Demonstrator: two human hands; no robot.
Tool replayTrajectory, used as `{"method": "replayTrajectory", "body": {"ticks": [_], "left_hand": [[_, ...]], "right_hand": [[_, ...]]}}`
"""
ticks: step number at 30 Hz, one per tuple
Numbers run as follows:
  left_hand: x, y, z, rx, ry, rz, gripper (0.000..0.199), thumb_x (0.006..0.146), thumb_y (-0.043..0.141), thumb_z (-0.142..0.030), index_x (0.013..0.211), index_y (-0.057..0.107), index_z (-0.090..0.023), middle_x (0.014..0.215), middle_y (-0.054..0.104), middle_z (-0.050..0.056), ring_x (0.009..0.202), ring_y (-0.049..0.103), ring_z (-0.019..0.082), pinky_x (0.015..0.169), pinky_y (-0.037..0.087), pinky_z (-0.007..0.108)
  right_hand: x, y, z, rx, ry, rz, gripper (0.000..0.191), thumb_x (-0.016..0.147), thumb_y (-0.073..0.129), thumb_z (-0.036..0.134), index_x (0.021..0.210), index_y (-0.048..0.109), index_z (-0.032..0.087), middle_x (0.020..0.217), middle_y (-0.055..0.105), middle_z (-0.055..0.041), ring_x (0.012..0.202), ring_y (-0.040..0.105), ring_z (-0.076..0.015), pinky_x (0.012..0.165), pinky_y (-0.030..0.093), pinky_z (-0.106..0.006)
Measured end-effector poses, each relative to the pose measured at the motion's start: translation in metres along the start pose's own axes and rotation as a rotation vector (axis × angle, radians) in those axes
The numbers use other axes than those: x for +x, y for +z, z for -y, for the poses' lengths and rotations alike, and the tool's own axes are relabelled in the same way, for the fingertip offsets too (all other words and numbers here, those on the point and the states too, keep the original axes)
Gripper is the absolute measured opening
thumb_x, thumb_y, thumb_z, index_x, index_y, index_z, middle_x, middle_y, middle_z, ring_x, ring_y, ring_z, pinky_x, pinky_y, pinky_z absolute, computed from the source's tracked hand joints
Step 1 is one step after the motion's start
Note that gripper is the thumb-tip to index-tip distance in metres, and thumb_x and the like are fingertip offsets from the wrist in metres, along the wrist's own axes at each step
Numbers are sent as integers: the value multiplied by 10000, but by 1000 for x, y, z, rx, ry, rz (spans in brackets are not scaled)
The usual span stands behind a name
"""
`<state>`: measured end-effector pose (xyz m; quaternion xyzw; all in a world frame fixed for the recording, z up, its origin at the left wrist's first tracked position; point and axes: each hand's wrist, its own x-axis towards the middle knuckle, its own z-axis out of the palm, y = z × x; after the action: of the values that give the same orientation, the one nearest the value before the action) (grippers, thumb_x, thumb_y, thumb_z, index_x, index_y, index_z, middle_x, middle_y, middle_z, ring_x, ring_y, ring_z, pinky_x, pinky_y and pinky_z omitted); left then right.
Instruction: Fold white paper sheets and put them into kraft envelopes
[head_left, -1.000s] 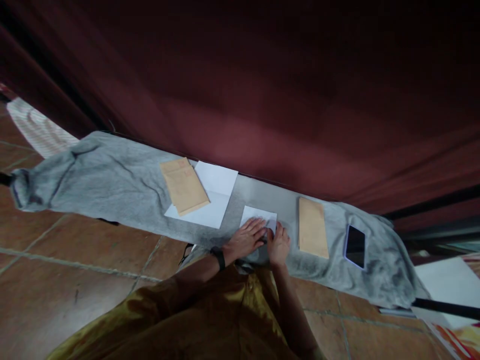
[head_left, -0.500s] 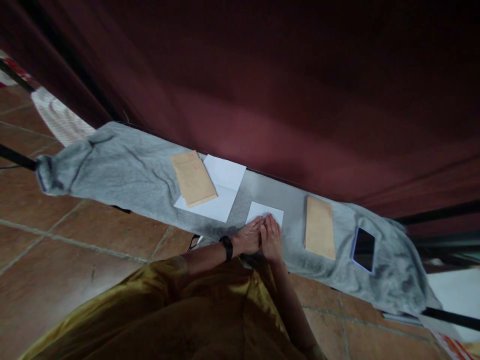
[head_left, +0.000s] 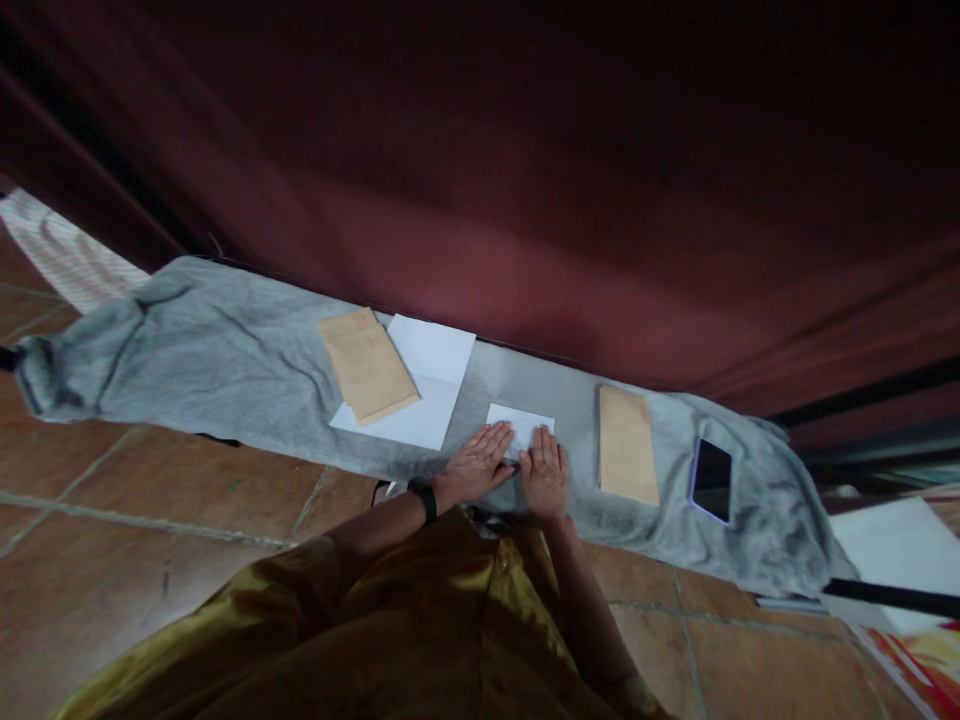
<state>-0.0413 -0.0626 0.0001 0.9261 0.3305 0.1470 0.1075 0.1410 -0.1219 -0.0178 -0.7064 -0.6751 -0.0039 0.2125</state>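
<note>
A small white paper [head_left: 523, 420] lies on the grey cloth in front of me. My left hand [head_left: 478, 465] rests flat across its left part, fingers stretched out. On its right part lies my right hand [head_left: 545, 472], also flat with extended fingers. The two hands are a little apart, and part of the paper shows between them. To the left, several brown envelopes [head_left: 367, 365] overlap a larger creased white sheet [head_left: 439, 375]. More brown envelopes [head_left: 628, 445] lie right of my right hand.
The grey cloth [head_left: 225, 350] covers a long narrow surface. A phone [head_left: 712, 481] with a purple edge lies at its right. Dark red fabric [head_left: 480, 220] hangs along the far edge. A tiled floor [head_left: 217, 480] shows on the near side.
My hands, close together over the paper before, have moved apart to its two sides and lie flatter. The whole view has shifted slightly, moving the surface toward the left.
</note>
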Motion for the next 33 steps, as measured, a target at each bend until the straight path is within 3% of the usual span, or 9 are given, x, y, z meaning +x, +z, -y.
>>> {"method": "replayTrajectory", "body": {"ticks": [7, 14, 19, 25, 33], "left_hand": [[-1, -8, 13, 68, -123, -31, 657, 1043, 395, -469, 1545, 364, -47, 1620, 359, 222, 1537, 296, 294, 1265, 237, 484], [9, -5, 1, 176, -233, -47, 614, 1053, 335, -423, 1535, 397, -48, 1592, 414, 209, 1532, 305, 298, 1265, 240, 518], [22, 4, -19, 109, -155, -46, 566, 1059, 305, -352, 1523, 417, -48, 1608, 405, 178, 1537, 299, 267, 1275, 236, 475], [44, 18, -36, 61, -89, -3, 549, 1067, 269, -315, 1539, 403, -70, 1642, 352, 150, 1552, 260, 244, 1281, 212, 457], [49, 14, -8, 141, -197, -33, 598, 1063, 289, -389, 1551, 384, -57, 1648, 337, 153, 1558, 245, 244, 1283, 204, 440]], "right_hand": [[-4, 3, -8, -65, 56, -102, 591, 1087, 299, 406, 1576, 358, 79, 1574, 447, -221, 1450, 424, -322, 1193, 304, -546], [-9, 6, -11, -127, 80, -136, 592, 1085, 310, 399, 1570, 365, 63, 1556, 467, -232, 1452, 420, -320, 1191, 299, -554], [-8, 5, -8, -107, 75, -166, 594, 1073, 310, 372, 1589, 332, 78, 1559, 462, -235, 1444, 431, -325, 1177, 313, -562], [-8, 3, -7, -123, 109, -105, 569, 1060, 258, 282, 1587, 343, 83, 1577, 452, -204, 1468, 395, -307, 1196, 275, -532], [-7, 4, -8, -163, 87, -140, 573, 1084, 293, 359, 1554, 391, 46, 1559, 470, -219, 1437, 433, -324, 1188, 296, -527]]}}
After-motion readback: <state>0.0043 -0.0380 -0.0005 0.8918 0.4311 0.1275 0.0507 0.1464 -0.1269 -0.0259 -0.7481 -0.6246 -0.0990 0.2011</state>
